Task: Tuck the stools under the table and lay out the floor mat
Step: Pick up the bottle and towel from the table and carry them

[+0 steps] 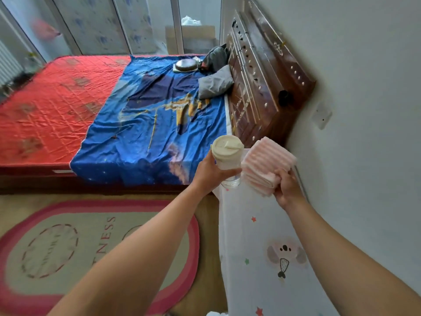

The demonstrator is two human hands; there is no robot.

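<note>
A person's two bare arms reach forward over a small desk (262, 281) covered with a white cloth printed with coloured stars and a cartoon koala. The desk stands against a pale wall on the right, beside a bed.

The left hand (210, 172) has its grip closed around a clear bottle (227, 156) with a cream lid that has a flip tab. The bottle's base sits just above or on the far end of the desk; which, cannot be told. Whether it holds any liquid is unclear.

The right hand (287, 187) has its grip closed on the lower corner of a folded pink-and-white striped towel (266, 164), held just right of the bottle, close to the wall.

The floor mat (36, 242), an oval rug with a pink border and beige centre bearing printed letters, lies flat on the wooden floor at lower left, between the bed and the viewer, partly hidden by the left forearm.

The bed carries a red quilted cover (52, 103) and a blue printed sheet (150, 124), with a grey pillow (215, 84) near the dark wooden headboard (257, 92).
</note>
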